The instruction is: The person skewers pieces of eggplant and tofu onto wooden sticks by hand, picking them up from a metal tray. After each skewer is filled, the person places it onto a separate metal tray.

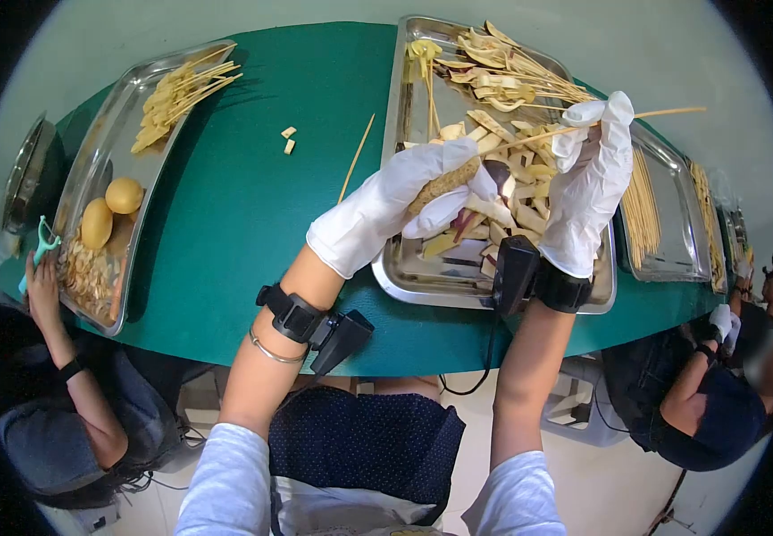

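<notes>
My left hand (409, 192), in a white glove, is closed around a tan, rough-surfaced piece of food (447, 186). A bamboo skewer (663, 112) runs from that piece toward the right, and my gloved right hand (590, 179) grips it between thumb and fingers. Whether the tip has gone into the piece is hidden by my left fingers. Both hands are over a metal tray (435, 290) heaped with cut pale vegetable pieces (529, 214). Loaded skewers (502, 67) lie across the tray's far end.
A loose skewer (357, 156) and small pale cubes (289, 143) lie on the green table (252, 223). At left, a tray (127, 241) holds peeled potatoes and skewers; a co-worker's hand (42, 277) holds a peeler (45, 241). Bare skewers (641, 210) fill part of the right tray (676, 241).
</notes>
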Action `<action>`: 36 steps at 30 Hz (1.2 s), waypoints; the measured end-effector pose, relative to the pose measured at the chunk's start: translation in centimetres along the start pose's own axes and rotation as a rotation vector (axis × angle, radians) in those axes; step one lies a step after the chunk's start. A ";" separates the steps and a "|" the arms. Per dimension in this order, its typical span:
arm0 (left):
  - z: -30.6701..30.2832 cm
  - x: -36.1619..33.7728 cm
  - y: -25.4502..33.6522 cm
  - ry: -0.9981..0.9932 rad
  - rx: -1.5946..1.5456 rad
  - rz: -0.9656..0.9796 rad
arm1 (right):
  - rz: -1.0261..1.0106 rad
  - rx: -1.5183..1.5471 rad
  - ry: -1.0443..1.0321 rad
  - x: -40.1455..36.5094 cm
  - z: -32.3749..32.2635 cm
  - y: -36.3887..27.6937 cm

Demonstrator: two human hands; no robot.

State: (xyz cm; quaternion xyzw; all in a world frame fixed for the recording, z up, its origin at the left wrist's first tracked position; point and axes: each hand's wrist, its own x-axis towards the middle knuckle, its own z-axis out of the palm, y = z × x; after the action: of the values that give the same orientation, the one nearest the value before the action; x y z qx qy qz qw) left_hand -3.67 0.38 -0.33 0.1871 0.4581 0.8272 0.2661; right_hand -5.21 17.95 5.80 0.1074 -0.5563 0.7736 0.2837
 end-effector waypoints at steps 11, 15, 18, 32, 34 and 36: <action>0.1 -0.1 0.4 -0.040 -0.100 -0.037 | 0.016 0.013 0.022 0.2 -0.1 0.0; 0.3 -0.1 0.4 -0.019 -0.074 -0.019 | 0.013 -0.020 -0.019 -0.1 0.1 -0.1; 0.3 0.0 0.4 0.017 -0.046 -0.020 | -0.007 -0.050 -0.039 -0.1 0.2 0.0; 0.9 -0.4 0.4 0.071 0.062 0.011 | 0.018 -0.130 -0.182 -0.2 -0.3 0.3; 1.6 -0.8 1.0 0.091 0.064 -0.021 | -0.008 -0.147 -0.200 -0.2 -0.3 0.4; 1.6 -0.9 1.1 0.086 0.044 -0.024 | -0.007 -0.158 -0.219 -0.1 -0.2 0.6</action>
State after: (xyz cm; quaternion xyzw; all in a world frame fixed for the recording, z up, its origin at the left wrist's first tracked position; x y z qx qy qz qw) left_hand -2.40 0.43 1.34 0.1518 0.4892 0.8211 0.2519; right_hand -5.43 17.96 5.22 0.1707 -0.6426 0.7101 0.2316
